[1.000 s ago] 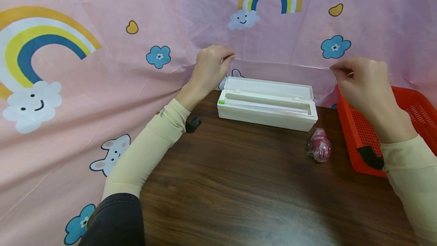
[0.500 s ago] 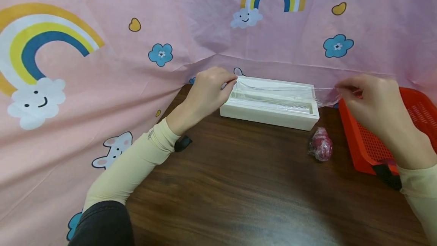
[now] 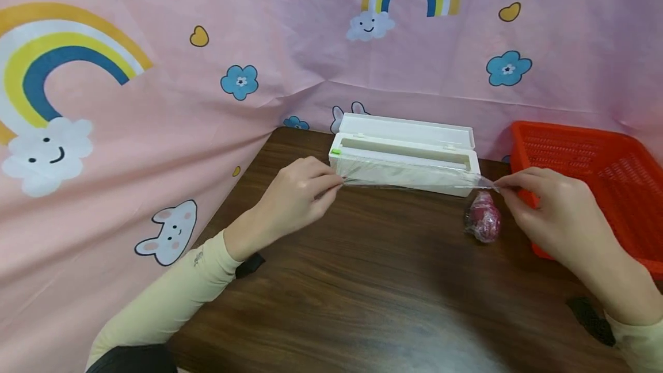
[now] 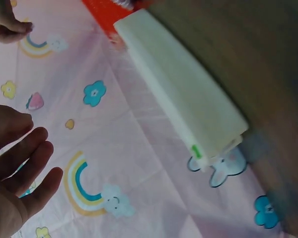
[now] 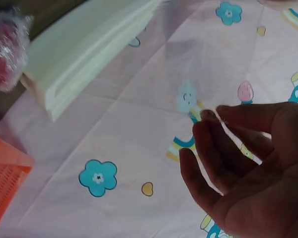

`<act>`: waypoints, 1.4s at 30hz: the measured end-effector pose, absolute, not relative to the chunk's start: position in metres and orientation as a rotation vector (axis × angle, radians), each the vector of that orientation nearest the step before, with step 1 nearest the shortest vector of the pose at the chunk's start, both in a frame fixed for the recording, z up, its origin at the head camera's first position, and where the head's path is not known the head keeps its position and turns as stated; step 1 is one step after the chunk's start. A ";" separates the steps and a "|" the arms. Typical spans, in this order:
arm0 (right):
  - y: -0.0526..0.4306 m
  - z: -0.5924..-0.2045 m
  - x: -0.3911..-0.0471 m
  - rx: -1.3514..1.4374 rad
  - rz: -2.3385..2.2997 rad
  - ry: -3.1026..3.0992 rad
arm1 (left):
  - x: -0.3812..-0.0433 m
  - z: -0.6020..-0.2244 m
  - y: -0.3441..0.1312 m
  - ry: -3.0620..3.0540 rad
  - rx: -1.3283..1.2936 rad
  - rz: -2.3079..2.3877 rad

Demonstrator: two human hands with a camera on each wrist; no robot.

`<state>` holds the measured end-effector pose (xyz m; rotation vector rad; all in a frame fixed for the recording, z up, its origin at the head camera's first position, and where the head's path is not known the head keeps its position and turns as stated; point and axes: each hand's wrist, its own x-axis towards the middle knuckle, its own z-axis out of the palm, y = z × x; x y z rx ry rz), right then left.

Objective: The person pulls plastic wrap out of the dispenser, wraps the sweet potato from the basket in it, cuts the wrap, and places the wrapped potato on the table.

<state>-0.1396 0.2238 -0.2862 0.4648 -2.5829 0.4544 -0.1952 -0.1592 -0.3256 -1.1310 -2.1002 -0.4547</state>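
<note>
The left grip (image 3: 295, 203) and right grip (image 3: 554, 212), lower and nearer than a second earlier, pinched clear film (image 3: 404, 175) stretched between them. The wrapped red bundle (image 3: 484, 222) lay unmoved; the film now crossed the front of the open white box (image 3: 406, 131), near the red basket (image 3: 570, 145).

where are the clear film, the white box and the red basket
clear film (image 3: 414, 178), head view: middle of the sheet
white box (image 3: 407, 132), head view: open lid
red basket (image 3: 575, 148), head view: far inner wall

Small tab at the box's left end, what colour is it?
The tab is bright green; the head view shows it best.
</note>
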 end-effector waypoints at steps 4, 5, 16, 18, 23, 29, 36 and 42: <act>0.219 -0.302 -0.129 0.534 0.460 -2.583 | -0.181 -0.345 -0.168 -2.133 -1.170 -0.392; 0.219 -0.306 -0.127 0.549 0.466 -2.581 | -0.179 -0.350 -0.169 -2.140 -1.178 -0.380; 0.218 -0.360 -0.118 0.703 0.478 -2.524 | -0.172 -0.388 -0.175 -2.263 -1.227 -0.256; 0.218 -0.369 -0.117 0.715 0.471 -2.544 | -0.172 -0.393 -0.175 -2.298 -1.237 -0.224; 0.217 -0.390 -0.115 0.771 0.451 -2.567 | -0.174 -0.403 -0.173 -2.375 -1.252 -0.151; 0.214 -0.412 -0.118 0.855 0.424 -2.593 | -0.175 -0.412 -0.170 -2.456 -1.284 -0.070; 0.213 -0.428 -0.124 0.901 0.384 -2.631 | -0.183 -0.423 -0.166 -2.518 -1.316 -0.012; 0.212 -0.435 -0.128 0.970 0.355 -2.595 | -0.189 -0.428 -0.165 -2.580 -1.348 0.036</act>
